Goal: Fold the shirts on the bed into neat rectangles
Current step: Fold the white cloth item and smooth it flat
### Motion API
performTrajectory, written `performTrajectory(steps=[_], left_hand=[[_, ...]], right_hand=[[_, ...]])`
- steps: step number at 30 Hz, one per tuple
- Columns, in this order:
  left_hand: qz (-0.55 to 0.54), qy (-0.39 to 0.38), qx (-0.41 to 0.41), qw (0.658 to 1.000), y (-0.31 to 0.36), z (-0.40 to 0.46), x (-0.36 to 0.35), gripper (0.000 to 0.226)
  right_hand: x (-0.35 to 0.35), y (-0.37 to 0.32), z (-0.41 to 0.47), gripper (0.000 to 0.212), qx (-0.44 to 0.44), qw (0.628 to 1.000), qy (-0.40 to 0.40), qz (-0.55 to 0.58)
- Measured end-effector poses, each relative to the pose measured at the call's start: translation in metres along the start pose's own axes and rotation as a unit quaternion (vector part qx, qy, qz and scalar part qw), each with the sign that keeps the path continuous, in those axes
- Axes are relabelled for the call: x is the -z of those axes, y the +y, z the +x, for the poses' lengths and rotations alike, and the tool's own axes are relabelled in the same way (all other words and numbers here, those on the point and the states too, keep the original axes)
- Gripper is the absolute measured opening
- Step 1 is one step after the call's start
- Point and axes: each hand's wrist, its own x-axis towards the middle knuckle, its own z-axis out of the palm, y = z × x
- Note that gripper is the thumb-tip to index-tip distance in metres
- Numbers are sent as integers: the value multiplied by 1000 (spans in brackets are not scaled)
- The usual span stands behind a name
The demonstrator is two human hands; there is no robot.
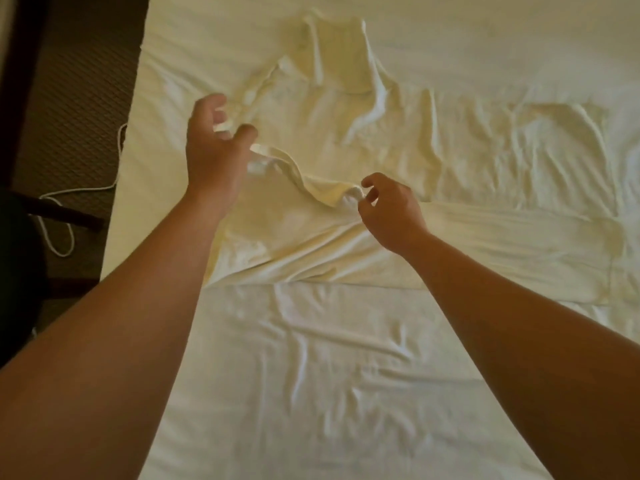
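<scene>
A cream shirt [298,237] lies crumpled across the middle of the white bed [311,375], its body stretching off to the right. Its neckline rises as a ridge between my two hands. My left hand [214,150] holds the left end of that neckline, a strip of fabric passing between thumb and loosely curled fingers. My right hand [388,213] pinches the bunched right end between thumb and forefinger. A second cream shirt [339,64] lies rumpled farther up the bed.
The bed's left edge [121,188] runs close to my left arm. Beyond it is dark carpet with a white cable [65,216] and part of a dark chair [20,258]. More wrinkled pale fabric [554,140] lies at the right.
</scene>
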Motion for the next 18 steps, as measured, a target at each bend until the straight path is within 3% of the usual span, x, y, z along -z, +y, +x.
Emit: performTrajectory(steps=[2,6,9,11,14,18], left_hand=[[19,8,39,999,-12,8,-2,55],[250,-96,91,959,-53,-7,-8,76],[321,-108,70,938,-62,-8,-12,50],[280,-91,72,953,-59,2,-11,28],[132,-82,83,984,-50,16,-10,7],[22,-76,120,990,-40,35,-12,5]], right_hand=[[-7,-4,8,39,10,1000,8,-6],[-18,-9,19,63,101,983,-72,-134],[-23,-15,31,40,131,975,-63,-167],[-21,-22,41,23,109,988,-24,-107],[-10,-28,59,25,2,998,15,55],[-4,-22,78,24,-116,981,8,158]])
